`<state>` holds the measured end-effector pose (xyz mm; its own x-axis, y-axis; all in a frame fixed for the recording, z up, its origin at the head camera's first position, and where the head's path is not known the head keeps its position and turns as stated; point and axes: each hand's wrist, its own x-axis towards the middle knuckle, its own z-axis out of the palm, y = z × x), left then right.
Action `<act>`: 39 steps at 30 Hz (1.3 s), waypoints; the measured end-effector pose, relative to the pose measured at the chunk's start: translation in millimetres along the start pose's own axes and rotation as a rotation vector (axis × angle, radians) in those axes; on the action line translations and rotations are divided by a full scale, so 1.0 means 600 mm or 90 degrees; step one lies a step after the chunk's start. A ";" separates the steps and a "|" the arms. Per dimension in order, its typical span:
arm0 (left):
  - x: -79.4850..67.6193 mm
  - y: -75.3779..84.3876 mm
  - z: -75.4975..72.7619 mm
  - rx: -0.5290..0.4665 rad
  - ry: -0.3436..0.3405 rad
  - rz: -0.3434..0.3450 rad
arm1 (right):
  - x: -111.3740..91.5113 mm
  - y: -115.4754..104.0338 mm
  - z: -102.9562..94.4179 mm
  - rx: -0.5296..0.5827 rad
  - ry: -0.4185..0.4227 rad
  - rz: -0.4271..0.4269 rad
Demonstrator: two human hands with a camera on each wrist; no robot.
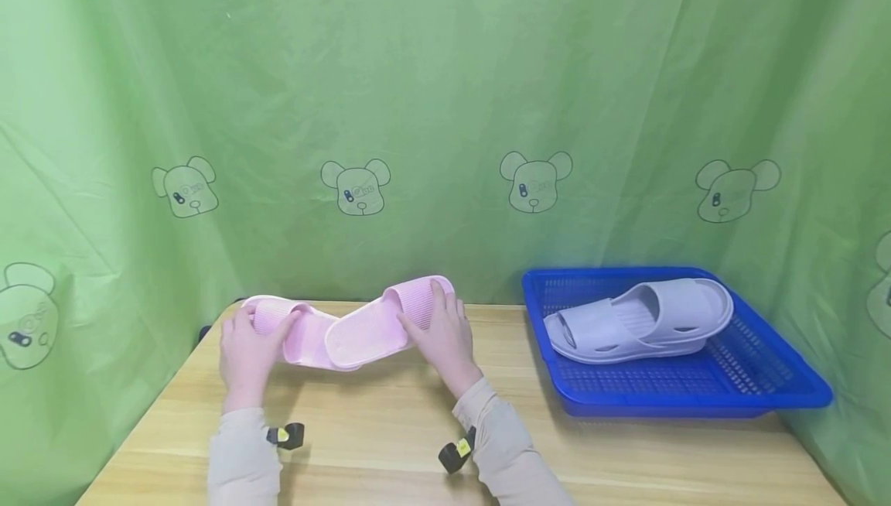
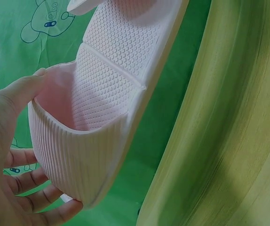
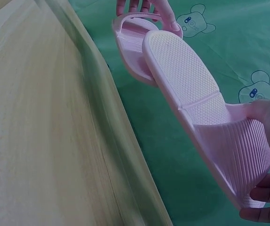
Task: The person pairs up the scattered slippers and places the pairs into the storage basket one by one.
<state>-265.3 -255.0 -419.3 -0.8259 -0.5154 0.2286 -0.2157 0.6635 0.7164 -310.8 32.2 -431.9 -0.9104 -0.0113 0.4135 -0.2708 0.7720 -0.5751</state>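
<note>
Two pink slippers with ribbed straps are held up over the wooden table, one in each hand. My left hand [image 1: 249,351] grips the left pink slipper [image 2: 83,160] by its strap, thumb at the strap's opening and fingers round the toe side. With my right hand [image 1: 443,332] I hold the right pink slipper [image 3: 186,75] the same way, by the strap near its toe. The heels meet in the middle in the head view, where the right slipper's heel overlaps the left one's. In the right wrist view the left slipper [image 3: 135,52] shows behind it.
A blue plastic basket [image 1: 696,399] stands at the right of the wooden table [image 1: 369,444]. A pair of grey slippers [image 1: 592,326] lies in it, one partly over the other. Green curtain [image 1: 445,104] with bear faces hangs behind and at both sides.
</note>
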 end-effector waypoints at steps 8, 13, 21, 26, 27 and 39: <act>0.001 0.003 0.005 0.032 0.027 0.008 | 0.000 -0.001 0.000 -0.009 -0.002 0.003; -0.001 0.008 0.009 0.053 0.046 0.030 | -0.001 -0.001 0.000 -0.012 -0.001 0.008; -0.002 0.015 0.018 0.091 0.081 0.069 | -0.002 0.002 0.004 -0.001 0.006 0.004; -0.005 0.020 0.022 0.090 0.081 0.060 | -0.003 0.000 0.005 -0.005 0.014 0.004; -0.006 0.022 0.022 0.087 0.082 0.060 | -0.004 0.000 0.005 -0.004 0.015 0.003; -0.012 0.034 0.026 0.103 0.088 0.064 | -0.006 -0.007 0.004 0.014 0.005 0.028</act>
<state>-271.7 -229.4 -416.7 -0.7707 -0.5041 0.3898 -0.2256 0.7879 0.5730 -307.4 27.2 -432.7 -0.9192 0.0270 0.3929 -0.2378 0.7571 -0.6085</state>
